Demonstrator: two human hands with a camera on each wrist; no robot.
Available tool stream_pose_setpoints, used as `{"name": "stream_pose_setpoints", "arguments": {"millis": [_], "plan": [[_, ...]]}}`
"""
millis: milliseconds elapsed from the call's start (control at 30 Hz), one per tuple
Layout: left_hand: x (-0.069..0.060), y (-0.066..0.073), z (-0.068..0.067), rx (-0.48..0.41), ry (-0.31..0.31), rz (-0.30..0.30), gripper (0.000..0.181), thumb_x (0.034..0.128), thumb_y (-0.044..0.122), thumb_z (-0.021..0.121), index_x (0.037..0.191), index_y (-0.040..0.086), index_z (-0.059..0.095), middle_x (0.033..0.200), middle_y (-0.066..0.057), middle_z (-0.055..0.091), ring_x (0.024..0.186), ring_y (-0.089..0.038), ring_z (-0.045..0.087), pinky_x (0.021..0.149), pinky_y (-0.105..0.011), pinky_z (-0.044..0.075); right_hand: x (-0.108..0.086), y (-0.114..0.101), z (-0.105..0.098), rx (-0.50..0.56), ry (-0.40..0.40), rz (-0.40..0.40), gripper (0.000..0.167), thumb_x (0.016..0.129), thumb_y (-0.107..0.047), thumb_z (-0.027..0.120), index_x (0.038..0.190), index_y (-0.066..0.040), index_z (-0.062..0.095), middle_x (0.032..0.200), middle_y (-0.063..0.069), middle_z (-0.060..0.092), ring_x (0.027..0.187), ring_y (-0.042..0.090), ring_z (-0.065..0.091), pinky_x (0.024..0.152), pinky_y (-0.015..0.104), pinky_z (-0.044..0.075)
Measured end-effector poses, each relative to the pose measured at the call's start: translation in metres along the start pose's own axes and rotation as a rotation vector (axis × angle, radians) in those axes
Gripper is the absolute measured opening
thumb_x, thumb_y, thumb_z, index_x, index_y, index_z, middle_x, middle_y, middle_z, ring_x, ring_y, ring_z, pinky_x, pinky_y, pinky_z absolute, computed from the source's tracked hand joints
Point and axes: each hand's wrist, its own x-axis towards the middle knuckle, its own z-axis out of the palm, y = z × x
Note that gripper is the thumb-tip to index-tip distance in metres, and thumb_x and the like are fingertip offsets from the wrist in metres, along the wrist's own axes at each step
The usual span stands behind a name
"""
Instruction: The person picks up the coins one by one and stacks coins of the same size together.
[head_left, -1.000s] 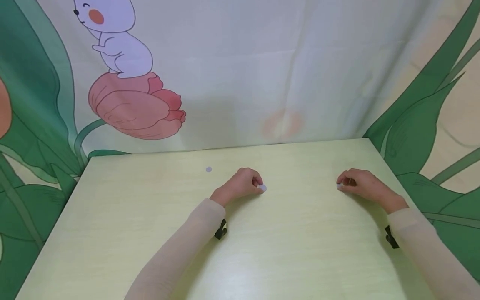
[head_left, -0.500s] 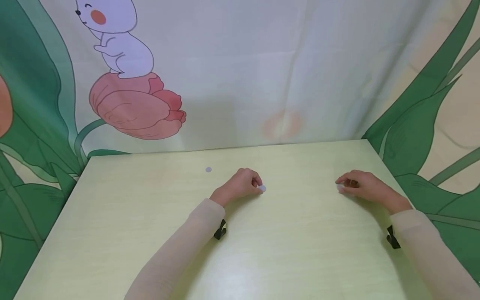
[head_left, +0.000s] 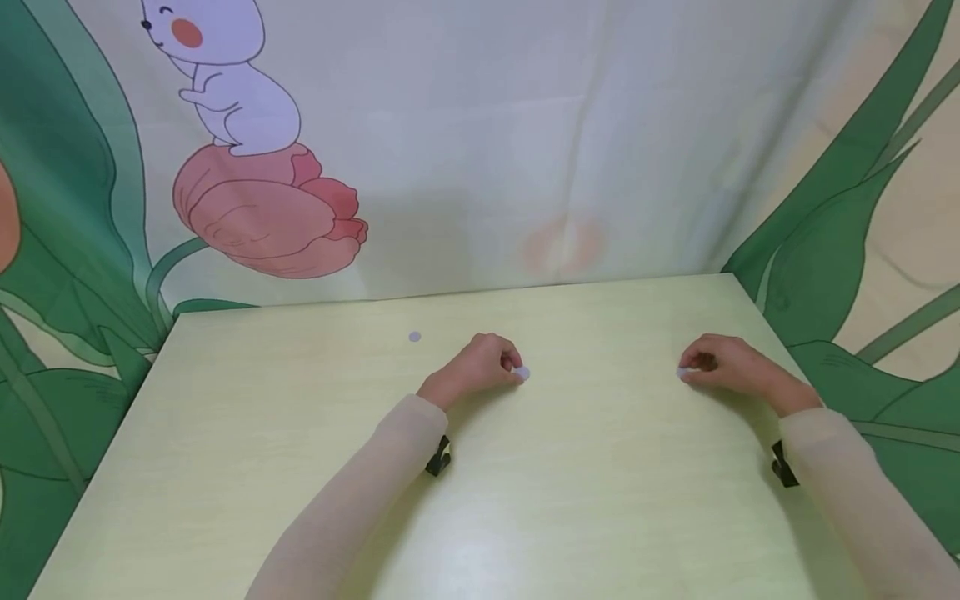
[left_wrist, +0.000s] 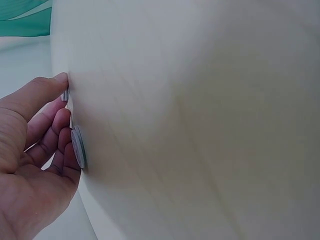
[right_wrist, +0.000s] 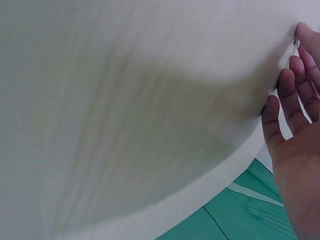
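Observation:
My left hand (head_left: pixel 480 364) is at the middle of the table, thumb and fingertips pinching a small pale coin (head_left: pixel 522 372) at the surface. In the left wrist view its thin edge shows under the thumb. Another silver coin (left_wrist: pixel 78 147), perhaps a stack of two, lies by the lower fingers there. Farther right, my right hand (head_left: pixel 723 364) pinches a second small pale coin (head_left: pixel 682 372) low over the table; whether it touches the wood cannot be told. In the right wrist view the curled fingers (right_wrist: pixel 290 92) hide most of that coin.
One more pale coin (head_left: pixel 415 337) lies flat beyond the left hand, toward the back edge. The light wooden table (head_left: pixel 585 500) ends at a hanging cloth (head_left: pixel 465 167) printed with an animal, a flower and leaves.
The right thumb and fingertips, slightly parted half a second ago, have drawn closer together on the coin. The left hand stays about where it was. The head view has shifted slightly.

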Motion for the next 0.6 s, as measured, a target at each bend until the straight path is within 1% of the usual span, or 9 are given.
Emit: {"name": "stream_pose_setpoints", "arguments": {"millis": [133, 200, 333, 433, 500, 600], "plan": [[0.002, -0.001, 0.0, 0.011, -0.001, -0.002, 0.015, 0.0874, 0.013, 0.081, 0.096, 0.004, 0.073, 0.078, -0.001, 0.058, 0.076, -0.013, 0.05, 0.07, -0.023, 0.042, 0.002, -0.001, 0.003, -0.04, 0.003, 0.003, 0.014, 0.088, -0.016, 0.08, 0.095, -0.008, 0.07, 0.089, 0.0, 0.063, 0.083, 0.014, 0.056, 0.076, 0.029, 0.05], [0.003, -0.002, 0.001, 0.017, 0.001, 0.0, 0.015, 0.0872, 0.013, 0.081, 0.095, 0.004, 0.073, 0.078, 0.0, 0.058, 0.076, -0.013, 0.05, 0.07, -0.023, 0.042, 0.002, -0.003, 0.003, -0.094, 0.005, -0.024, 0.014, 0.089, -0.017, 0.079, 0.093, -0.009, 0.07, 0.088, -0.002, 0.061, 0.082, 0.014, 0.055, 0.076, 0.031, 0.05], [0.005, -0.005, 0.002, 0.018, 0.009, 0.002, 0.014, 0.0871, 0.013, 0.081, 0.094, 0.005, 0.073, 0.078, 0.0, 0.057, 0.076, -0.013, 0.05, 0.07, -0.023, 0.042, 0.005, -0.012, 0.003, -0.23, 0.016, -0.058, 0.012, 0.088, -0.02, 0.079, 0.091, -0.014, 0.069, 0.089, -0.006, 0.058, 0.083, 0.013, 0.055, 0.077, 0.035, 0.051], [0.006, -0.007, 0.003, 0.012, 0.015, 0.007, 0.014, 0.0868, 0.013, 0.081, 0.094, 0.005, 0.073, 0.078, 0.0, 0.058, 0.076, -0.013, 0.05, 0.07, -0.023, 0.042, 0.007, -0.021, 0.003, -0.313, 0.026, -0.063, 0.013, 0.087, -0.023, 0.079, 0.092, -0.016, 0.069, 0.091, -0.007, 0.057, 0.085, 0.013, 0.056, 0.078, 0.037, 0.051], [0.006, -0.007, 0.003, 0.01, 0.016, 0.015, 0.014, 0.0866, 0.013, 0.082, 0.094, 0.005, 0.073, 0.078, -0.001, 0.058, 0.077, -0.013, 0.05, 0.07, -0.023, 0.043, 0.008, -0.025, 0.003, -0.342, 0.033, -0.07, 0.015, 0.087, -0.024, 0.079, 0.093, -0.015, 0.069, 0.093, -0.005, 0.058, 0.086, 0.014, 0.056, 0.078, 0.038, 0.051], [0.006, -0.008, 0.003, 0.012, 0.017, 0.022, 0.014, 0.0866, 0.013, 0.082, 0.094, 0.004, 0.073, 0.079, -0.001, 0.059, 0.077, -0.013, 0.051, 0.07, -0.023, 0.043, 0.01, -0.029, 0.004, -0.349, 0.039, -0.065, 0.016, 0.088, -0.024, 0.079, 0.095, -0.014, 0.069, 0.094, -0.004, 0.058, 0.087, 0.015, 0.057, 0.078, 0.039, 0.051]]}}
